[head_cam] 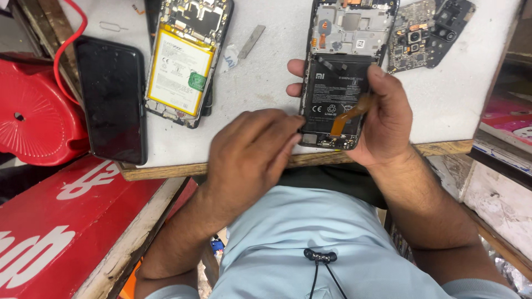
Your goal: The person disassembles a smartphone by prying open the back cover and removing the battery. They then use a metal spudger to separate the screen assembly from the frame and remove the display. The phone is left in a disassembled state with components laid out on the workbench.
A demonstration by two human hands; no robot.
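Observation:
An opened phone [338, 83] with its back cover off lies on the white tabletop [454, 94], showing a black battery and an orange flex cable [351, 114] across it. My right hand [388, 122] grips this phone from beneath. Its thumb rests on the battery's right edge, and its fingertips show at the phone's left side. My left hand [252, 152] has its fingers bunched and pinched at the phone's lower left corner; what lies between the fingertips is hidden.
A second opened phone [180, 61] with a yellow-edged battery and a black phone [111, 99] lie to the left. A circuit board [413, 36] and a camera cover [451, 22] sit top right. A metal strip [252, 41], red stool [33, 111], red cable [69, 39] and red board [55, 232] are nearby.

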